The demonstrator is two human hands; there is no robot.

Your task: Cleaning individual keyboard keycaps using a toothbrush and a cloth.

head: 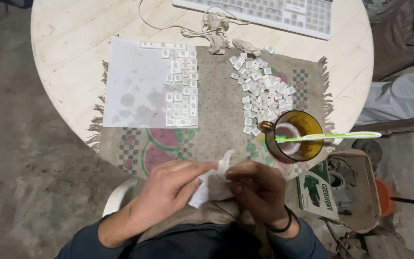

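Pinching a crumpled white tissue (212, 184) at lower centre, the left hand (168, 189) and right hand (259, 189) both close on it. Soft, wrinkled paper; square white plastic keycaps (264, 93) lie scattered at upper right.

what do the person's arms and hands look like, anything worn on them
Both hands are bare, with no gloves or rings visible. The left hand comes out of a dark blue sleeve pushed back from the wrist. The right hand has a thin black band round the wrist, and behind it a matching dark blue sleeve.
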